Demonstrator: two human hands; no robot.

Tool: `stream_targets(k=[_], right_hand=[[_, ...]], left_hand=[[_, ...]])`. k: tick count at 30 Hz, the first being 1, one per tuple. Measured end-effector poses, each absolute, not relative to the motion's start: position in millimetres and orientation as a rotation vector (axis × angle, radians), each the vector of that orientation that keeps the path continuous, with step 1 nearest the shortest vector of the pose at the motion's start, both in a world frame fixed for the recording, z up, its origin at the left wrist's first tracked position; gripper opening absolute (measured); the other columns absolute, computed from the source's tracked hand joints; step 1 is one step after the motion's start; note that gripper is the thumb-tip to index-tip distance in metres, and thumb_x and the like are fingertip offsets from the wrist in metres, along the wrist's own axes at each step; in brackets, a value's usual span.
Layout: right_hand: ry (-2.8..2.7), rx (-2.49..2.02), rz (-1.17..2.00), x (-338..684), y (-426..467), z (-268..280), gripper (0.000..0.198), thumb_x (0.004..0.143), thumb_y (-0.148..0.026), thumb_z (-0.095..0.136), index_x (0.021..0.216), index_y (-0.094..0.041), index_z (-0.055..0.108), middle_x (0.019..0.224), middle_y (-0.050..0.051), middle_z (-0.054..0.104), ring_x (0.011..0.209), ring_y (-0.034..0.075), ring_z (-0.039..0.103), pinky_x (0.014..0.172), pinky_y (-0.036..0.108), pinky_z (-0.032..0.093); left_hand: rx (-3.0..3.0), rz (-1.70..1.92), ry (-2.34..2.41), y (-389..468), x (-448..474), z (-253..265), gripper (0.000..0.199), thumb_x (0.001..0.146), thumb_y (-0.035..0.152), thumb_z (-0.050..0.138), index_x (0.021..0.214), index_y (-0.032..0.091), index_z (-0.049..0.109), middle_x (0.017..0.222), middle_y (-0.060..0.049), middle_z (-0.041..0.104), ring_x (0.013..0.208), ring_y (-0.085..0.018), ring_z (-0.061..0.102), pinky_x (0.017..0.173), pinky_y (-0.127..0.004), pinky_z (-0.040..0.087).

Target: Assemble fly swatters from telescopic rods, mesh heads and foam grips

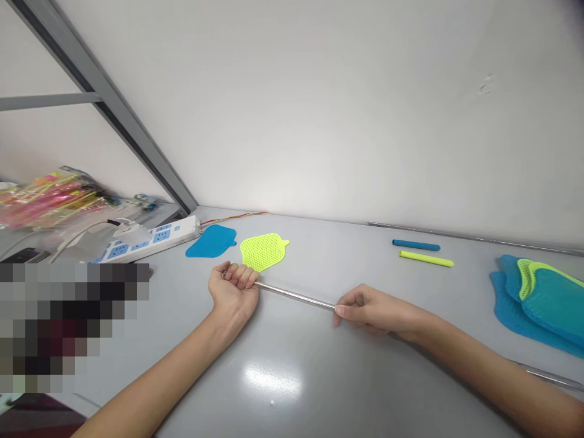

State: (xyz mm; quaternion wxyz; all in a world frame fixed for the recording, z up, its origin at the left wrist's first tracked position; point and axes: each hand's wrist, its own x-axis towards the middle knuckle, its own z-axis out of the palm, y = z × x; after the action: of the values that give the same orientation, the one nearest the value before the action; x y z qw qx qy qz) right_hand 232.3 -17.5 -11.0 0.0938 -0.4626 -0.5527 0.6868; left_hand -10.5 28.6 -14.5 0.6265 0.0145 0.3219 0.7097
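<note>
A thin silver metal rod stretches between my two hands, just above the grey table. My left hand is closed around its left end, palm turned up. At the other end, my right hand pinches the rod between thumb and fingers. Just beyond my left hand lie a yellow-green perforated fly swatter head and a blue swatter head. Behind my right hand rest a blue tube handle and a yellow-green tube handle, side by side.
Stacked blue and yellow-green swatter heads lie at the right. Another metal rod runs along the wall; one more shows under my right forearm. A white power strip and bagged colourful items sit at the left.
</note>
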Motion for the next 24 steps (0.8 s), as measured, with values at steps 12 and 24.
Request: stream_targets(k=[12, 24], right_hand=[[-1.543, -1.353, 2.125, 233.7, -16.8, -8.6, 0.033, 0.073, -0.044, 0.047, 0.078, -0.015, 0.06, 0.055, -0.005, 0.03, 0.04, 0.002, 0.02, 0.037, 0.019, 0.011], [-1.501, -1.309, 2.178, 235.1, -15.3, -5.2, 0.031, 0.072, -0.042, 0.048, 0.079, -0.014, 0.059, 0.055, -0.005, 0.032, 0.04, 0.003, 0.02, 0.038, 0.02, 0.012]], left_hand=[[0.058, 1.462, 0.682, 34.5, -19.2, -14.6, 0.027, 0.07, 0.018, 0.034, 0.053, 0.019, 0.013, 0.041, 0.006, 0.017, 0.033, -0.008, 0.02, 0.033, -0.022, 0.023], [0.094, 1.384, 0.644, 38.6, -23.9, -11.9, 0.029, 0.076, 0.018, 0.031, 0.052, 0.018, 0.014, 0.04, 0.005, 0.019, 0.034, -0.008, 0.022, 0.035, -0.022, 0.025]])
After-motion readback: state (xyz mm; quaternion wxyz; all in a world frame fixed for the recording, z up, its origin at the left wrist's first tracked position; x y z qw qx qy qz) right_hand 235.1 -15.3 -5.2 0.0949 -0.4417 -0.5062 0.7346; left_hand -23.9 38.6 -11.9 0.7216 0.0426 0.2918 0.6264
